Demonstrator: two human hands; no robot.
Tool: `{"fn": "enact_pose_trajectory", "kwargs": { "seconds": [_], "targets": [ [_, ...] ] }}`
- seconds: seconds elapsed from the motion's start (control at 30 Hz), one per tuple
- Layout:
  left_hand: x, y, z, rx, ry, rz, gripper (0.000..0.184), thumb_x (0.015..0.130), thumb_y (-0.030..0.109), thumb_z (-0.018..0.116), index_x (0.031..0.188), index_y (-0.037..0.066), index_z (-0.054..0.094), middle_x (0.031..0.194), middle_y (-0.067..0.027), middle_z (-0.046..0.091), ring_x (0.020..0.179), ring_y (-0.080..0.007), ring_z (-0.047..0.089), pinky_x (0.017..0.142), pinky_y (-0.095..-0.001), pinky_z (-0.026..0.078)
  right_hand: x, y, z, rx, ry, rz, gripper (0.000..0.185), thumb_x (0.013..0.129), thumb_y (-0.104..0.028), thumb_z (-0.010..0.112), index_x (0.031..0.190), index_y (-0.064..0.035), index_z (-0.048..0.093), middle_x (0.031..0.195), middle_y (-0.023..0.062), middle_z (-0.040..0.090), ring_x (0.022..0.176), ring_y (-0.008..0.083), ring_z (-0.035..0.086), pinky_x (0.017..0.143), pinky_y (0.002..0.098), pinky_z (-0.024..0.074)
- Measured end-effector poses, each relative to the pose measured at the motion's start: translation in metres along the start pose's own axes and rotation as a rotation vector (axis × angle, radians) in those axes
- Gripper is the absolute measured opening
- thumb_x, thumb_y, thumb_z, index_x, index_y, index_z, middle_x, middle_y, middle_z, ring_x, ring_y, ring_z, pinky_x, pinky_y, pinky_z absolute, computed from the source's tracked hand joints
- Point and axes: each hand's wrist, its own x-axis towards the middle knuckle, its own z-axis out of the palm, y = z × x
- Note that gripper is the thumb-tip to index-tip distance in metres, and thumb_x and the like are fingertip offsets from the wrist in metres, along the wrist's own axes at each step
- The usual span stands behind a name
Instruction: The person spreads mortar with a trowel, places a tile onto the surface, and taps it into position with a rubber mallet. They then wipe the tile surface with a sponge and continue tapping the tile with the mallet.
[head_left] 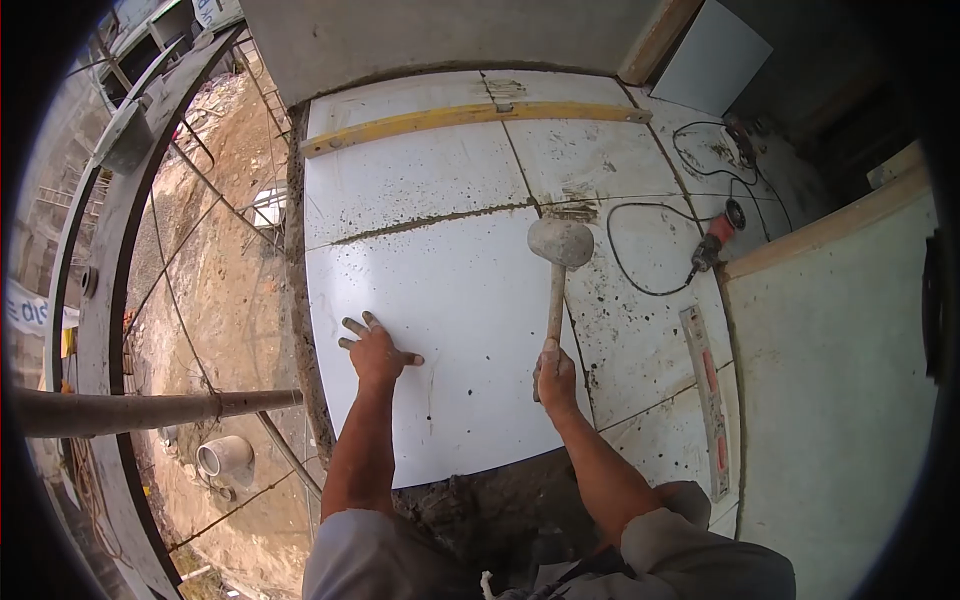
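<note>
My right hand [556, 378] is wrapped round the wooden handle of a rubber mallet [560, 243], whose grey, dusty head is raised over the tiles. Fingers spread, my left hand [378, 352] rests on a large white floor tile [470, 330] in front of me. Small dark crumbs dot this tile. Dark wet mortar [490, 510] shows along its near edge, close to my legs. A joint smeared with mortar separates it from the tile beyond.
A yellow spirit level [470, 120] lies across the far tiles. On the right are a red angle grinder [716, 235] with its cord and a metal level [708, 400]. The left floor edge drops to open ground, with a metal pipe [160, 410] there. Concrete walls stand behind and right.
</note>
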Motion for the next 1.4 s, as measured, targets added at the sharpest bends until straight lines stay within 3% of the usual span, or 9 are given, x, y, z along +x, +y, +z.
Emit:
{"fn": "enact_pose_trajectory", "kwargs": {
  "seconds": [0.27, 0.5, 0.67, 0.8, 0.87, 1.03, 1.17, 1.23, 1.4],
  "targets": [
    [-0.01, 0.0, 0.003, -0.036, -0.014, -0.033, 0.131, 0.045, 0.045, 0.091, 0.143, -0.007, 0.021, 0.142, -0.0406, 0.02, 0.122, -0.0608, 0.034, 0.095, -0.0471, 0.047, 0.002, -0.128, 0.0, 0.51, 0.071, -0.49, 0.06, 0.091, -0.067, 0.032, 0.076, -0.0095, 0.04, 0.054, -0.0019, 0.037, 0.043, 0.0083, 0.036, 0.039, 0.0245, 0.0295],
    [-0.004, -0.001, 0.007, -0.009, -0.028, -0.037, 0.132, 0.045, 0.046, 0.09, 0.144, -0.006, 0.019, 0.142, -0.0408, 0.019, 0.123, -0.0613, 0.032, 0.097, -0.0471, 0.045, -0.019, -0.107, 0.001, 0.245, -0.117, 0.143, 0.055, 0.095, -0.059, 0.033, 0.064, -0.0137, 0.034, 0.049, -0.0029, 0.032, 0.035, 0.0075, 0.029, 0.032, 0.0246, 0.024],
    [-0.008, -0.001, 0.005, -0.028, -0.022, -0.054, 0.132, 0.046, 0.046, 0.09, 0.144, -0.007, 0.019, 0.143, -0.0402, 0.017, 0.124, -0.0609, 0.031, 0.094, -0.0463, 0.048, -0.002, -0.159, 0.008, 0.572, 0.023, -0.421, 0.059, 0.093, -0.066, 0.03, 0.071, -0.0111, 0.038, 0.051, -0.0011, 0.036, 0.038, 0.0103, 0.032, 0.037, 0.0263, 0.0309],
    [-0.009, -0.001, 0.004, -0.053, -0.039, -0.046, 0.131, 0.046, 0.045, 0.09, 0.143, -0.007, 0.019, 0.143, -0.0405, 0.018, 0.124, -0.0614, 0.031, 0.093, -0.0462, 0.049, 0.003, 0.003, 0.029, -0.122, -0.038, 0.046, 0.055, 0.094, -0.057, 0.039, 0.071, -0.0073, 0.044, 0.056, -0.0004, 0.039, 0.046, 0.0113, 0.04, 0.042, 0.0276, 0.0358],
    [-0.005, 0.001, -0.001, -0.038, -0.034, -0.055, 0.131, 0.046, 0.044, 0.09, 0.144, -0.007, 0.019, 0.143, -0.0408, 0.018, 0.124, -0.0617, 0.03, 0.093, -0.0465, 0.049, 0.005, 0.016, 0.036, -0.284, 0.036, -0.243, 0.054, 0.095, -0.056, 0.037, 0.069, -0.0085, 0.043, 0.055, -0.0014, 0.038, 0.043, 0.0094, 0.038, 0.04, 0.027, 0.0346],
    [-0.007, 0.0, 0.004, 0.004, -0.039, -0.039, 0.131, 0.046, 0.046, 0.09, 0.143, -0.007, 0.019, 0.143, -0.0409, 0.017, 0.124, -0.0615, 0.03, 0.094, -0.046, 0.048, -0.001, -0.157, 0.025, 0.255, -0.204, -0.282, 0.052, 0.097, -0.054, 0.034, 0.069, -0.0093, 0.04, 0.051, -0.0034, 0.034, 0.039, 0.0066, 0.032, 0.036, 0.0254, 0.0297],
    [-0.005, -0.004, 0.009, -0.081, -0.023, -0.044, 0.132, 0.045, 0.045, 0.091, 0.143, -0.008, 0.02, 0.142, -0.0408, 0.018, 0.125, -0.0618, 0.028, 0.095, -0.0469, 0.047, 0.008, -0.081, 0.046, 0.277, -0.116, -0.533, 0.053, 0.096, -0.054, 0.033, 0.073, -0.0073, 0.042, 0.051, -0.0022, 0.035, 0.041, 0.0087, 0.036, 0.039, 0.027, 0.0325],
    [-0.006, -0.002, 0.005, -0.049, -0.036, -0.06, 0.132, 0.045, 0.046, 0.091, 0.144, -0.006, 0.019, 0.144, -0.039, 0.018, 0.126, -0.0612, 0.028, 0.096, -0.0446, 0.047, -0.001, 0.012, 0.049, -0.324, -0.111, -0.147, 0.054, 0.097, -0.052, 0.035, 0.07, -0.0058, 0.046, 0.051, -0.001, 0.037, 0.046, 0.011, 0.042, 0.044, 0.0286, 0.0369],
    [-0.022, -0.002, 0.011, -0.063, -0.112, -0.061, 0.132, 0.046, 0.045, 0.091, 0.143, -0.008, 0.019, 0.142, -0.041, 0.017, 0.125, -0.0622, 0.027, 0.097, -0.0475, 0.046, -0.014, -0.143, 0.039, 0.155, -0.31, -0.092, 0.049, 0.099, -0.046, 0.035, 0.066, -0.0096, 0.039, 0.052, -0.004, 0.035, 0.041, 0.0047, 0.032, 0.035, 0.0226, 0.0259]
  ]
}}
